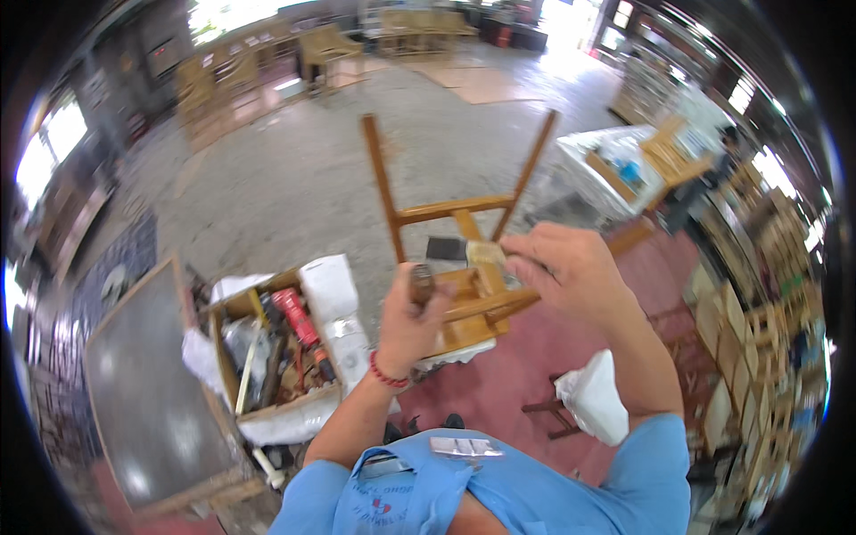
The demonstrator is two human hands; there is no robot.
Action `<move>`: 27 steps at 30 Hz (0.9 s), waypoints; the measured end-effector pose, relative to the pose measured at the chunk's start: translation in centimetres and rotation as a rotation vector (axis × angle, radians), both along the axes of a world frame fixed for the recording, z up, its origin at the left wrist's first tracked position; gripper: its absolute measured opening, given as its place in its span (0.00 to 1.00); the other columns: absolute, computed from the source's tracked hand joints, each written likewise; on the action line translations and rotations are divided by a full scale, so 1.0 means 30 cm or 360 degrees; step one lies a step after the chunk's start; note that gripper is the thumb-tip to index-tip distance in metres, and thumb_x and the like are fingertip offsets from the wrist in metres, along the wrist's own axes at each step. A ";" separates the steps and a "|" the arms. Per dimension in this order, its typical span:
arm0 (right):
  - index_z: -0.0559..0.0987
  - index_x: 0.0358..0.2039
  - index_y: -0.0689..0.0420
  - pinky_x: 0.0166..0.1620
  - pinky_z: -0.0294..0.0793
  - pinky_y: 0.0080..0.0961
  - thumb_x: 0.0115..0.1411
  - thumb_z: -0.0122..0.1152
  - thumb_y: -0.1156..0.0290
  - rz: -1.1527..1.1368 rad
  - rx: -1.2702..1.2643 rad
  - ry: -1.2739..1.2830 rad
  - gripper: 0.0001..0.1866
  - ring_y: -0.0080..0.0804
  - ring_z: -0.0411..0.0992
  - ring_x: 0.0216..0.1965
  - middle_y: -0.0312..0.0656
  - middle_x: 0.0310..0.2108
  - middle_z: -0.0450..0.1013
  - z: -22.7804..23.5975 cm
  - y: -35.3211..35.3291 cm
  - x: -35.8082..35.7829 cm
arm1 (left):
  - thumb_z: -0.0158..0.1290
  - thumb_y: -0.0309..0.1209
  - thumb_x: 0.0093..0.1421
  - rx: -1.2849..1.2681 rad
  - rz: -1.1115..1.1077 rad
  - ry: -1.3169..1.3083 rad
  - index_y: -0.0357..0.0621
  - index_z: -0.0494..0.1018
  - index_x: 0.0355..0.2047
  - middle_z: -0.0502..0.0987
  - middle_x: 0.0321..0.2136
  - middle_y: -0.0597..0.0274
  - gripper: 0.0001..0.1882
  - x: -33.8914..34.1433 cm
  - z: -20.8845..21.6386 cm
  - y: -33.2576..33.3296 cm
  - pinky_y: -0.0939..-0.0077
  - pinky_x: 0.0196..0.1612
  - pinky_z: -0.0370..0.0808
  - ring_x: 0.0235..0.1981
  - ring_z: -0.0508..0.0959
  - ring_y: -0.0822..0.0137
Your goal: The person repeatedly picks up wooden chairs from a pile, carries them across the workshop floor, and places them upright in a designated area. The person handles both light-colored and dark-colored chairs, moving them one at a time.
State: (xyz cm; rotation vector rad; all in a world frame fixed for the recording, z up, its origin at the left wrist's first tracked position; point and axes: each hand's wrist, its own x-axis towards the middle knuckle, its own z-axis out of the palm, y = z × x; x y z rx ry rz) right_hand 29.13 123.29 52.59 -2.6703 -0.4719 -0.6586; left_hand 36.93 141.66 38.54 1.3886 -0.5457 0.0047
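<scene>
In front of me is an orange-brown wooden chair frame point(455, 208), its two far legs pointing up and outward, joined by a crossbar. My left hand point(406, 323), a red bead bracelet at its wrist, is closed round a dark brown rounded wooden end point(422, 282); I cannot tell whether this is a leg or a tool handle. My right hand point(571, 266) pinches a flat tool, perhaps a brush, with a dark rectangular end point(446, 249) and a pale yellowish middle. The tool lies over the frame's middle bar. Fingers hide its handle.
At left, a cardboard box point(256, 412) holds a red power tool point(295, 316) and other hand tools. Beyond it leans a grey framed panel point(160, 392). A white-covered stool point(596, 397) stands at right. A person point(691, 201) is near a white-lined bin point(615, 165); wooden chairs line the right.
</scene>
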 end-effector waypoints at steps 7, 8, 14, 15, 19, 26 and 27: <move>0.80 0.37 0.62 0.40 0.72 0.26 0.56 0.60 0.63 -0.1622 0.0524 -0.0455 0.15 0.35 0.77 0.36 0.49 0.33 0.78 -0.015 -0.451 -0.296 | 0.52 0.21 0.59 -0.0041 0.0024 -0.0167 0.42 0.64 0.34 0.67 0.25 0.70 0.07 0.000 0.022 -0.008 0.86 0.26 0.66 0.24 0.68 0.81; 0.80 0.37 0.61 0.40 0.72 0.27 0.56 0.60 0.62 -0.1555 0.0487 -0.0462 0.15 0.35 0.77 0.36 0.49 0.33 0.78 -0.023 -0.495 -0.325 | 0.52 0.21 0.59 -0.0061 0.0029 -0.0160 0.42 0.64 0.34 0.67 0.25 0.69 0.07 -0.001 0.023 -0.009 0.86 0.27 0.66 0.24 0.68 0.80; 0.81 0.38 0.57 0.41 0.72 0.30 0.56 0.58 0.59 -0.1703 0.0172 -0.0192 0.16 0.42 0.76 0.37 0.49 0.34 0.77 -0.053 -0.606 -0.369 | 0.52 0.22 0.59 -0.0021 0.0023 -0.0203 0.41 0.64 0.34 0.68 0.26 0.67 0.07 0.002 0.015 -0.010 0.83 0.29 0.68 0.26 0.70 0.78; 0.81 0.38 0.56 0.41 0.72 0.31 0.56 0.57 0.58 -0.1766 0.0146 -0.0204 0.16 0.43 0.76 0.37 0.49 0.34 0.77 -0.058 -0.608 -0.365 | 0.52 0.22 0.59 0.0001 0.0034 -0.0234 0.41 0.64 0.34 0.68 0.26 0.67 0.07 0.003 0.013 -0.009 0.84 0.29 0.67 0.26 0.68 0.78; 0.81 0.38 0.56 0.41 0.72 0.33 0.57 0.56 0.57 -0.1647 0.0433 -0.0372 0.17 0.46 0.75 0.37 0.50 0.34 0.76 -0.075 -0.613 -0.356 | 0.52 0.22 0.59 -0.0024 0.0012 -0.0243 0.41 0.64 0.34 0.67 0.26 0.67 0.07 0.005 0.007 -0.006 0.85 0.29 0.66 0.25 0.67 0.79; 0.81 0.38 0.58 0.40 0.72 0.32 0.56 0.57 0.58 -0.1748 0.0476 -0.0372 0.17 0.44 0.76 0.36 0.51 0.33 0.77 -0.124 -0.590 -0.344 | 0.52 0.22 0.59 -0.0003 -0.0017 -0.0272 0.41 0.64 0.34 0.66 0.25 0.68 0.07 0.014 -0.003 -0.002 0.84 0.29 0.65 0.25 0.66 0.79; 0.81 0.38 0.58 0.40 0.72 0.32 0.56 0.57 0.57 -0.1735 0.0474 -0.0350 0.17 0.44 0.76 0.36 0.51 0.32 0.77 -0.128 -0.585 -0.346 | 0.53 0.22 0.59 0.0015 -0.0012 -0.0304 0.41 0.64 0.34 0.66 0.25 0.68 0.08 0.016 -0.004 -0.001 0.84 0.29 0.65 0.25 0.66 0.79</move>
